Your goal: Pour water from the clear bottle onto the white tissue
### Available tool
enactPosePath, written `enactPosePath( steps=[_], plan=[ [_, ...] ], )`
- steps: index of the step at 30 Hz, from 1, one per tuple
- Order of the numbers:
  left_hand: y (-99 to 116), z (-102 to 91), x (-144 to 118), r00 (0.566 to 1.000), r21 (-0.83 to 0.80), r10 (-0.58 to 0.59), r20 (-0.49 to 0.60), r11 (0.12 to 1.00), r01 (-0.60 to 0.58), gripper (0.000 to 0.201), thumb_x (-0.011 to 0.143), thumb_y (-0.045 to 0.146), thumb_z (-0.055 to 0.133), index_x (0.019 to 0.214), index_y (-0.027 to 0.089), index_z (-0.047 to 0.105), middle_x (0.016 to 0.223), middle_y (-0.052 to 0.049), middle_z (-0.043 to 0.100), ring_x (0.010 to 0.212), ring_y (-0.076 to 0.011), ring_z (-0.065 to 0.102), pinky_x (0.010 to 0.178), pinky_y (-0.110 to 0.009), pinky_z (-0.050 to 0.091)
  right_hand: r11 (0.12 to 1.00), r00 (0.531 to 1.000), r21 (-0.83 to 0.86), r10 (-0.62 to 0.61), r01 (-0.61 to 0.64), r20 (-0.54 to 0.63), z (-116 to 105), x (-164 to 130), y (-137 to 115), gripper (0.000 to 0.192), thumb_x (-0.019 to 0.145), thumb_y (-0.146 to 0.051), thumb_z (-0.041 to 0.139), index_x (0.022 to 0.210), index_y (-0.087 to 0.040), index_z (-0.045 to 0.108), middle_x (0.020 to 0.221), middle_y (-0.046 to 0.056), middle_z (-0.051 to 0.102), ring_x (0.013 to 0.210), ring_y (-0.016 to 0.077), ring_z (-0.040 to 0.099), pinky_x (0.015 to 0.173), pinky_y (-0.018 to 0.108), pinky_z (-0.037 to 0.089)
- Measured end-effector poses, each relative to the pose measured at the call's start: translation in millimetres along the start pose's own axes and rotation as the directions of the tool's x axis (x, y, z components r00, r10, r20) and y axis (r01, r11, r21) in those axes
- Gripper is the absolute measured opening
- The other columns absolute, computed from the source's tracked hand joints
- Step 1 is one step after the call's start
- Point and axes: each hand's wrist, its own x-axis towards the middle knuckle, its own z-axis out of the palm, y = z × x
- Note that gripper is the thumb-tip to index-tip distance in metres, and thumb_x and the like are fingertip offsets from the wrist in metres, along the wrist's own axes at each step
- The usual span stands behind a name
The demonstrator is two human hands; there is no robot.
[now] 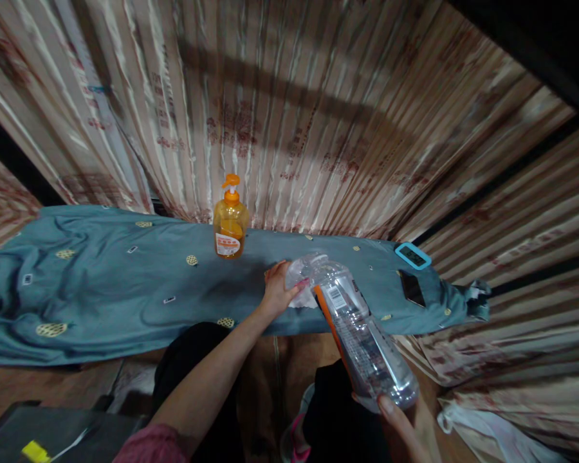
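Observation:
My left hand (278,289) is closed around a clear, cup-like piece of plastic (300,267) over the cloth-covered surface (193,283). Its exact shape is hard to make out, and a whitish patch shows below it. A large clear plastic bottle (367,347) with an orange-edged label slants away from me, its neck end meeting the clear piece. Near its base, my right hand (396,418) grips the bottle, thumb on top and the other fingers mostly hidden. Whether liquid is inside cannot be told.
An orange pump bottle (230,225) stands left of my hands. A blue-rimmed digital clock (413,256) and a dark phone-like object (412,288) lie at the right end. Pleated curtains (289,128) hang behind. A white plastic bag (487,431) is at lower right.

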Motion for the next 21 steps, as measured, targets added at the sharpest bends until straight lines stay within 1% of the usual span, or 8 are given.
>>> enactPosePath(
  steps=[3,6,9,11,14,16,21],
  plan=[
    [-1.6,1.0,-0.1,1.0,-0.004,0.001,-0.021,1.0,-0.001,0.056,0.07,0.033,0.083,0.121,0.021,0.063,0.132,-0.012,0.063,0.127,-0.0329,0.057,0.112,-0.051,0.043,1.0,1.0,0.003,-0.007,0.007,-0.003,-0.4,0.2,1.2,0.066,0.069,-0.051,0.081,0.126,-0.02,0.064,0.107,0.01,0.076,0.104,0.0358,0.068,0.096,0.046,0.05],
    [-2.1,0.8,-0.2,1.0,-0.01,0.015,-0.015,1.0,-0.015,0.054,0.071,0.032,0.082,0.12,0.02,0.063,0.131,-0.013,0.064,0.126,-0.0329,0.057,0.112,-0.051,0.043,1.0,1.0,0.008,-0.006,0.007,-0.013,0.0,0.0,1.4,0.07,0.068,-0.051,0.081,0.128,-0.021,0.062,0.105,0.009,0.076,0.102,0.0353,0.069,0.095,0.046,0.05],
    [-2.0,0.2,-0.1,1.0,-0.014,0.01,-0.007,1.0,-0.01,0.054,0.071,0.03,0.082,0.12,0.019,0.063,0.13,-0.014,0.065,0.126,-0.0328,0.058,0.112,-0.052,0.043,1.0,1.0,0.01,0.009,-0.009,-0.014,1.3,-0.7,0.2,0.065,0.068,-0.052,0.081,0.122,-0.021,0.065,0.102,0.009,0.076,0.1,0.0347,0.069,0.093,0.046,0.05],
    [-2.2,0.3,-0.1,1.0,-0.017,0.007,-0.011,1.0,-0.007,0.054,0.07,0.03,0.082,0.119,0.02,0.063,0.129,-0.013,0.065,0.125,-0.0323,0.058,0.112,-0.052,0.043,1.0,1.0,0.014,0.015,-0.015,-0.014,2.4,-1.4,-1.2,0.061,0.067,-0.053,0.081,0.117,-0.021,0.066,0.101,0.009,0.076,0.098,0.0344,0.068,0.092,0.047,0.05],
    [-2.5,0.8,-0.2,1.0,-0.014,0.003,-0.018,1.0,-0.003,0.053,0.071,0.031,0.082,0.119,0.023,0.063,0.13,-0.011,0.065,0.125,-0.0314,0.058,0.112,-0.052,0.043,1.0,1.0,0.017,0.011,-0.011,-0.018,3.4,-2.2,-3.3,0.064,0.067,-0.053,0.081,0.119,-0.02,0.066,0.101,0.01,0.076,0.097,0.0344,0.069,0.092,0.048,0.05],
    [-2.6,0.8,-0.3,1.0,-0.011,-0.004,-0.017,1.0,0.004,0.052,0.071,0.032,0.082,0.119,0.022,0.063,0.132,-0.011,0.064,0.126,-0.0316,0.058,0.112,-0.051,0.043,1.0,1.0,0.008,0.009,-0.009,-0.026,3.1,-2.3,-3.7,0.066,0.066,-0.053,0.082,0.121,-0.021,0.066,0.103,0.01,0.076,0.099,0.0348,0.069,0.093,0.047,0.05],
    [-1.7,-0.7,-0.3,1.0,-0.013,0.015,-0.004,1.0,-0.015,0.053,0.071,0.03,0.081,0.12,0.021,0.063,0.131,-0.012,0.064,0.127,-0.0326,0.057,0.112,-0.052,0.043,1.0,0.999,-0.009,0.017,-0.017,-0.031,1.8,-1.9,-2.1,0.063,0.066,-0.055,0.082,0.116,-0.02,0.067,0.101,0.011,0.076,0.097,0.0347,0.069,0.092,0.048,0.05]
  ],
)
